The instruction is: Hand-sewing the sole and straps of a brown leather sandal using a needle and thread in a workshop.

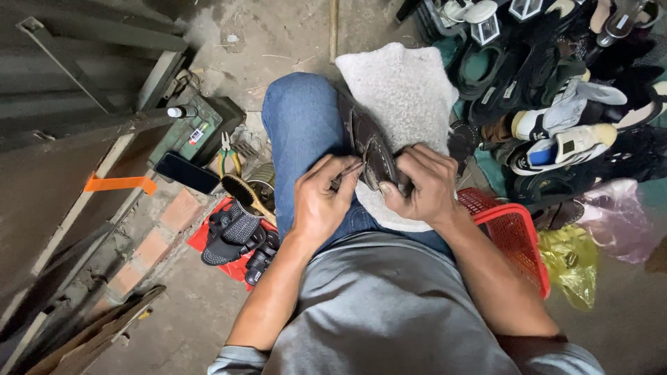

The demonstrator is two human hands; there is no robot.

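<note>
Both your hands are gripping the dark leathery shoe (368, 149) on the fuzzy white cloth (410, 97): left hand (321, 198) pinching, right hand (420, 184) clamping its edge.

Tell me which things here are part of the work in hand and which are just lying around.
In hand: dark shoe, left hand, right hand, white fleecy cloth.

Lying about: black phone, brush, pliers, red basket, heap of shoes.

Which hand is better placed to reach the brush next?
Left, probably. The left hand sits on the same side as the wooden brush, just past the knee. The right hand grips the dark shoe on the far side.
</note>
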